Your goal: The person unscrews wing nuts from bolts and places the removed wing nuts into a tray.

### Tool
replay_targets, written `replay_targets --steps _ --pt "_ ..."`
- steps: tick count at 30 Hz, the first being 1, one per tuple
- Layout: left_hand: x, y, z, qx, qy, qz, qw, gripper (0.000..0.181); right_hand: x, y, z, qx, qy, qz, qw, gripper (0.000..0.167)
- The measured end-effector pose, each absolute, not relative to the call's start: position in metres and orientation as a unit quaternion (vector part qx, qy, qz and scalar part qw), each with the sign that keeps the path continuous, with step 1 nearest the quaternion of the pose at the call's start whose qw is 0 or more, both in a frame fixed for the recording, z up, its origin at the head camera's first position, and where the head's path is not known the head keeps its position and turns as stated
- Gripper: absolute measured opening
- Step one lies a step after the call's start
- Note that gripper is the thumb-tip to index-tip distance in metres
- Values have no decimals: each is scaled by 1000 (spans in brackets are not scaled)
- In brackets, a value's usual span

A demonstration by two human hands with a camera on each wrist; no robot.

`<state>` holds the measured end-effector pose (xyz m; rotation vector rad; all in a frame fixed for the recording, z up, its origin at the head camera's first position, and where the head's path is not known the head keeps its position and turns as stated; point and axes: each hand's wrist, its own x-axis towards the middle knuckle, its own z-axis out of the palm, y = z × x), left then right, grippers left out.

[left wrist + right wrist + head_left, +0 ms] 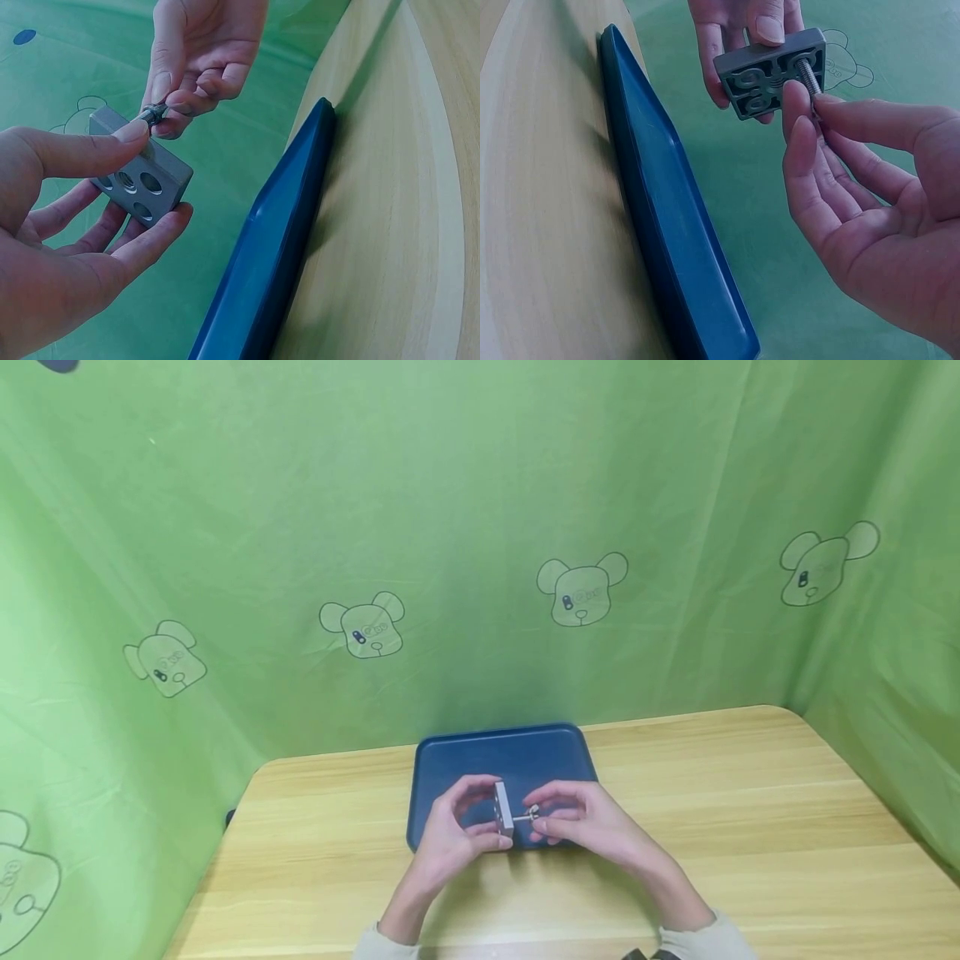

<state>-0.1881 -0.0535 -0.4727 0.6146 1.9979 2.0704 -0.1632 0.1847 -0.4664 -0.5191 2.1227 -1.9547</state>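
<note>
You have the work partly made up, by my reading: the bolt (808,75) and the grey block (505,812) are lined up and meet at a corner hole in the ribbed face, yet plenty of thread shows outside, so seating looks unfinished. Both parts are held up over the near edge of the blue tray (498,756), at about its 6 o'clock, with the bolt leaving the block towards 3 o'clock in the head view.

Your left hand (447,835), at the block's 9 o'clock, is curled partway, gripping it between thumb and fingers. Your right hand (588,818), at 3 o'clock, pinches the bolt's outer end between thumb and fingertips, its other fingers loosely bent.

You can't judge from here how deep the bolt sits, or whether its thread has bitten. Your right fingertips cover much of its outer end, so the head's shape, or any nut there, is hard to make out. Your left thumb hides part of the block's smooth face. A dark object (637,954) is cut off at about 5 o'clock on the head view's bottom edge.
</note>
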Motion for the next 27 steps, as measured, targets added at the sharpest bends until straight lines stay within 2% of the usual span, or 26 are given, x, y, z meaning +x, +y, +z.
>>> replay_targets --steps 9,16,27 --pt "-188 -54 -473 207 678 698 100 71 -163 183 -464 -165 728 -657 106 30" --pt "-188 -54 -473 210 679 696 100 71 -163 182 -465 -167 732 -653 98 33" --pt "-187 -53 -473 215 675 699 101 71 -165 183 -466 -174 733 -652 86 27"
